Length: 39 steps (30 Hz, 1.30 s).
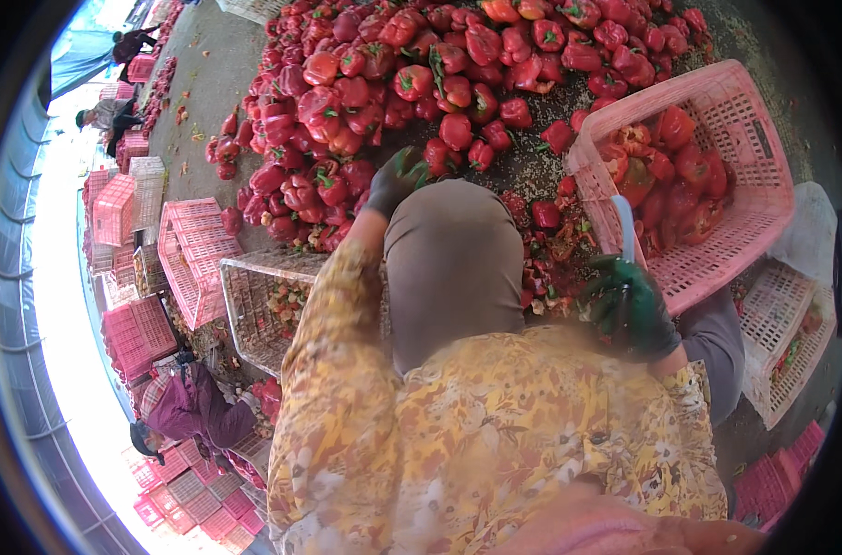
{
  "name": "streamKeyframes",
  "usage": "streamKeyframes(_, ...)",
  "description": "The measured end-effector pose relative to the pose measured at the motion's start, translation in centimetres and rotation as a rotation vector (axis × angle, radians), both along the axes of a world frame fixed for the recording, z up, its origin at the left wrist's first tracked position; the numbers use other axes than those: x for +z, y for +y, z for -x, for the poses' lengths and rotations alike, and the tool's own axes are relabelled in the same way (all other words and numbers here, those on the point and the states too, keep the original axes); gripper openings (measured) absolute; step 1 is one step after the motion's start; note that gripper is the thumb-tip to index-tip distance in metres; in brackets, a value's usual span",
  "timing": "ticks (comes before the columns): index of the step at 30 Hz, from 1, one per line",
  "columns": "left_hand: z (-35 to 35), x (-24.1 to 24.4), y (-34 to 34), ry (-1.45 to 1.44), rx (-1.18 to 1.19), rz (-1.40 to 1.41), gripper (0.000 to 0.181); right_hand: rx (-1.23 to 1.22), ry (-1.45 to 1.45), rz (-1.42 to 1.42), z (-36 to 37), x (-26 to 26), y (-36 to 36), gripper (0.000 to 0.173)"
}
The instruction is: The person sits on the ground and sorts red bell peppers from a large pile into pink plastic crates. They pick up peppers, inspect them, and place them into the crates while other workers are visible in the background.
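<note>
My left hand (pixel 398 182), in a dark glove with green on it, reaches to the near edge of a large heap of red bell peppers (pixel 351 104). Its fingers are beside a red pepper (pixel 440 154), and whether they grip anything is hidden. My right hand (pixel 629 309), in a green and dark glove, is closed around a slim tool with a pale, curved end (pixel 625 225); its exact kind is unclear. That tool overlaps the near wall of a tilted pink plastic crate (pixel 729 267), which holds opened red peppers (pixel 691 166). My grey-clad knee (pixel 455 257) lies between my hands.
A dirty white crate (pixel 254 312) with pepper scraps stands at left, by a pink crate (pixel 197 257). Pepper scraps and seeds (pixel 552 277) litter the ground. White crates (pixel 774 333) stand at far right. A person in purple (pixel 199 406) bends among stacked crates; others work farther off.
</note>
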<state>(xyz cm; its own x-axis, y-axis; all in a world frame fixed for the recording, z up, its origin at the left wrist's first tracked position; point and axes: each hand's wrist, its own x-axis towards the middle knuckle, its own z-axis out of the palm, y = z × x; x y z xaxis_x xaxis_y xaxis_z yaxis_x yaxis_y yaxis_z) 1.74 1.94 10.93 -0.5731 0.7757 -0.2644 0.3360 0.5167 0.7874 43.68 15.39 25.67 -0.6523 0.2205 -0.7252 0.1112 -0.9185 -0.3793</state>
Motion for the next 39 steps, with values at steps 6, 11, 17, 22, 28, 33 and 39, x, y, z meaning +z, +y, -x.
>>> streamKeyframes(6,-0.7,-3.8,11.8,0.380,-0.197,0.546,0.086,-0.019,-0.132,-0.167,1.5,-0.6,2.5,0.043)
streamKeyframes(11,-0.6,-6.8,15.6,0.377,-0.125,0.800,0.104,-0.048,-0.123,-0.006,1.3,-3.8,2.4,0.038)
streamKeyframes(17,3.2,-11.9,11.9,0.064,0.233,0.316,0.062,-0.028,-0.168,-0.130,3.3,-2.4,2.3,0.038)
streamKeyframes(22,1.1,-5.8,10.5,-0.852,0.390,-0.212,0.039,-0.095,-0.099,-0.162,3.6,-2.2,1.8,0.037)
streamKeyframes(28,-3.4,11.5,11.4,-0.940,-0.244,-0.249,0.036,-0.154,-0.040,-0.532,3.6,-0.1,4.5,0.037)
streamKeyframes(33,-12.7,22.8,14.5,-0.480,-0.829,-0.187,0.028,-0.133,0.155,-0.267,3.7,1.9,7.2,0.041)
streamKeyframes(39,-23.5,25.7,14.2,-0.609,-0.777,-0.651,0.032,-0.497,0.571,-0.124,1.4,1.9,5.1,0.035)
